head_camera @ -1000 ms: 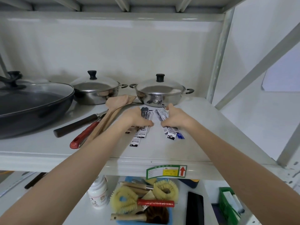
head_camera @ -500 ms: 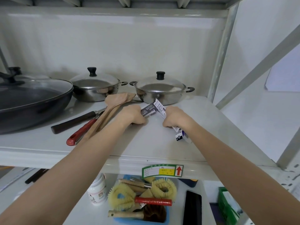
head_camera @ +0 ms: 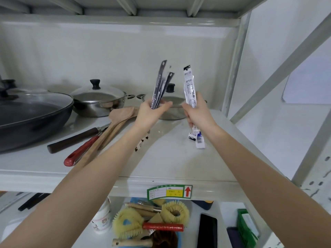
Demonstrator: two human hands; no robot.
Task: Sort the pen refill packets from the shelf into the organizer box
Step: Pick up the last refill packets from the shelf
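A person's left hand (head_camera: 150, 114) grips dark pen refill packets (head_camera: 160, 86) upright above the metal shelf (head_camera: 172, 154), while the right hand (head_camera: 198, 114) clutches white pen refill packets (head_camera: 190, 86), also upright, in front of a lidded steel pot (head_camera: 172, 111); wooden spatulas (head_camera: 117, 122) lie alongside.

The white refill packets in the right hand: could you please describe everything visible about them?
The white refill packets are long, narrow, glossy plastic sleeves with dark print and a black hang tab on top. The right hand grips them near the middle, upright and lifted off the shelf. Their blue-and-white lower ends hang below the hand. How many there are is unclear.
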